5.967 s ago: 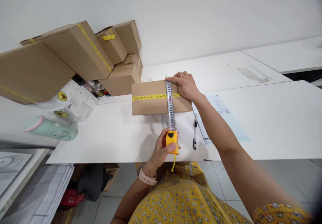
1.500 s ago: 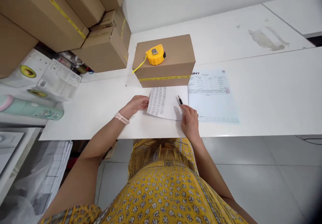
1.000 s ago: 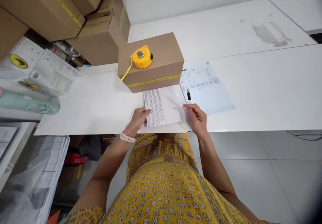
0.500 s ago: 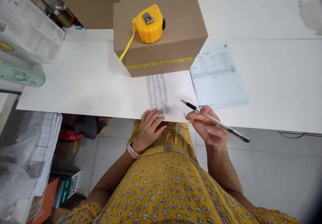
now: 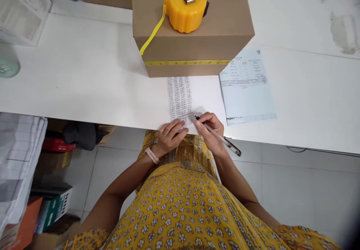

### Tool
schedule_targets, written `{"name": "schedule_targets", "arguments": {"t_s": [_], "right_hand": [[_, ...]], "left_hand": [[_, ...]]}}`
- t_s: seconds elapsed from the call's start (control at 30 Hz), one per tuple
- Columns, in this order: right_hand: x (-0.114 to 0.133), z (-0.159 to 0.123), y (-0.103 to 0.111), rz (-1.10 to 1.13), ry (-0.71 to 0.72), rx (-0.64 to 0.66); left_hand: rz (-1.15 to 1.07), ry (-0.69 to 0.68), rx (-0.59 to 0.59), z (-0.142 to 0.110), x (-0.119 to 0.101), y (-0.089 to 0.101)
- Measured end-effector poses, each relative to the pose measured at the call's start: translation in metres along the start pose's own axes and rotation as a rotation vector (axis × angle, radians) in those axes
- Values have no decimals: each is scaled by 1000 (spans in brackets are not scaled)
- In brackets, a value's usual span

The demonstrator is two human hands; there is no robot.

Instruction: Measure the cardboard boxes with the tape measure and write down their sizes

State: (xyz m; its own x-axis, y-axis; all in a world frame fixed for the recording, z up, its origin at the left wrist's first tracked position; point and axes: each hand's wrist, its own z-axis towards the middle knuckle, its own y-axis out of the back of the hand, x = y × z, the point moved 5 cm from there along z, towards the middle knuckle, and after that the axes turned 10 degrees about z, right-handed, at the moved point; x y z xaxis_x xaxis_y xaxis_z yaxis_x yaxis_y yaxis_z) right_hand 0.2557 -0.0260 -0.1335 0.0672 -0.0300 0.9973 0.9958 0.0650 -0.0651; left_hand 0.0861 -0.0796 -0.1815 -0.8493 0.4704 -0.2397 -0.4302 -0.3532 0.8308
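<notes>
My right hand (image 5: 211,133) grips a pen (image 5: 218,135) with a clear barrel and dark ends. Its tip meets the right side of a white sheet (image 5: 206,90) covered in columns of small dark writing. At the sheet's lower edge my left hand (image 5: 170,135) lies flat, fingers spread over the paper and the table's front edge. Behind the sheet stands a brown cardboard box (image 5: 194,47), which hides the far end of the paper. A yellow tape measure (image 5: 184,12) with a metal clip and a yellow strap rests on the box.
A pale blue printed document (image 5: 244,96) with a red stamp lies on the white table (image 5: 84,74), right of the box. Far left are a white package (image 5: 21,12) and a green rounded container (image 5: 9,64). Checked cloth (image 5: 19,160) hangs below, near boxes on the floor.
My right hand has come left and the pen tip has gone from above the table down to the written sheet. The left hand stays on the paper. The view has shifted.
</notes>
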Motion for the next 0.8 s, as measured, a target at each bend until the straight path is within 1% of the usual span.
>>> {"name": "schedule_targets", "arguments": {"t_s": [0.07,0.13,0.17,0.23,0.3,0.4,0.47,0.6,0.8], "right_hand": [[-2,-1,-1,-28,13,-52],[-4,-3,-3,-36,9,-44],[-6,-3,-3,-38,3,-20],[-8,-4,-3,-71,-12,15],[-8,-5,0,-141,-2,22],[-3,-6,2,-230,35,39],[-2,-6,2,-234,32,51],[-4,-6,2,-210,40,19],[-4,-9,-2,-310,196,-25]], "left_hand": [[-36,-10,-30,-2,1,-2],[-47,-22,-45,-3,2,-4],[-53,-20,-35,-3,2,-7],[-69,2,23,-4,4,-13],[-73,24,73,-6,6,-19],[-56,25,88,-8,6,-22],[-49,21,87,-7,5,-21],[-35,9,68,-3,4,-17],[17,-4,-50,0,1,-7]]}}
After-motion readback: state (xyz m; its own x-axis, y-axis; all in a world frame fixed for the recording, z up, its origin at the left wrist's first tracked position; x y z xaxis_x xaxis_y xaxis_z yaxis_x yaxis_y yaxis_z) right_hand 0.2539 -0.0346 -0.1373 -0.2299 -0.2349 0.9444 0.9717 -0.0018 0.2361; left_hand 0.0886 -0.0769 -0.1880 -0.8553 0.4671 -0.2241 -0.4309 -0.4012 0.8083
